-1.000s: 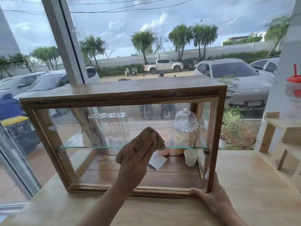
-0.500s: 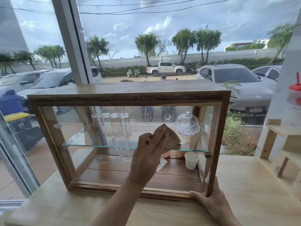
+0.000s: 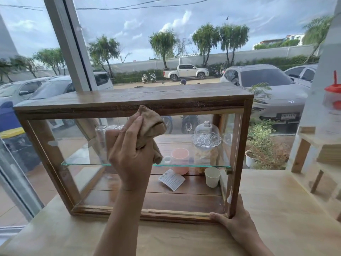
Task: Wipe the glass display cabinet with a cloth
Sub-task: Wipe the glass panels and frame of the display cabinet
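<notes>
A wood-framed glass display cabinet stands on a pale wooden counter. My left hand presses a crumpled brown cloth against the upper middle of the front glass, just below the top wooden rail. My right hand grips the cabinet's lower right front corner. Inside, upturned glasses, a glass dome and a pink cup sit around the glass shelf. A white paper cup and a paper card lie on the cabinet floor.
A large window behind the cabinet shows parked cars and trees. A white window post rises at the back left. A light wooden rack stands on the counter at the right, with a red-lidded container above it.
My left hand has slid the cloth up the front glass, from mid-height to just under the top rail. My right hand has stayed on the lower right corner.
</notes>
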